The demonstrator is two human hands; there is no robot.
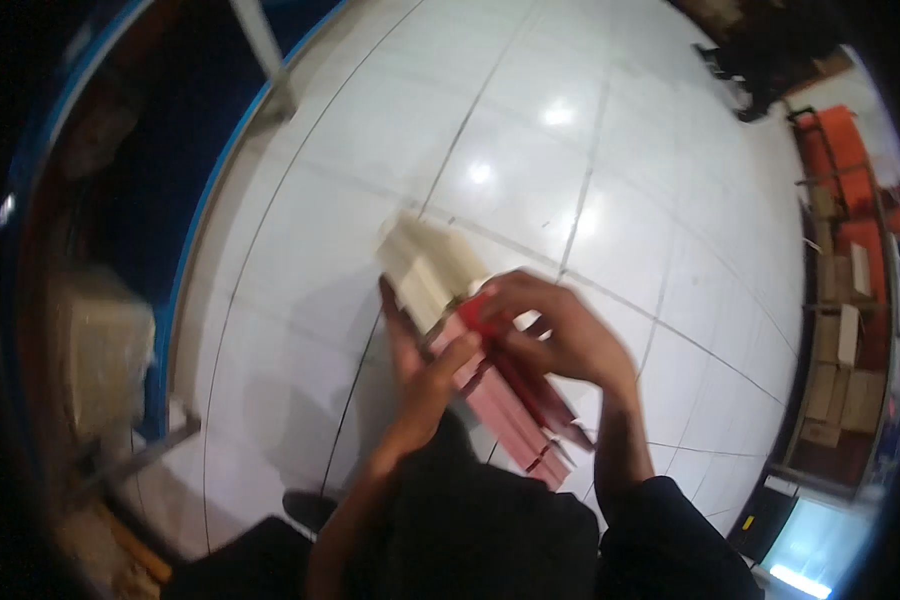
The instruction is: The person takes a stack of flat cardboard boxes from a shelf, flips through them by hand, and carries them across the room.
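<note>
In the head view, a long bundle lies across both hands above the floor. Its far end is a cream, box-like folded piece (425, 262), blurred by motion. Nearer my body it turns into a pink strip (510, 415) with a dark red strip (540, 390) along its right side. I cannot make out what kind of things these are. My left hand (425, 375) supports the bundle from the left, its thumb on top of the pink part. My right hand (560, 325) bends over the red strip with its fingertips closed on the upper end.
White floor tiles (370, 150) spread ahead. At left stands a blue-edged rack (215, 170) with a wrapped package (110, 350). Shelves with several cardboard boxes (845, 390) and orange items (835, 150) line the right, above a lit glass-like panel (820, 540).
</note>
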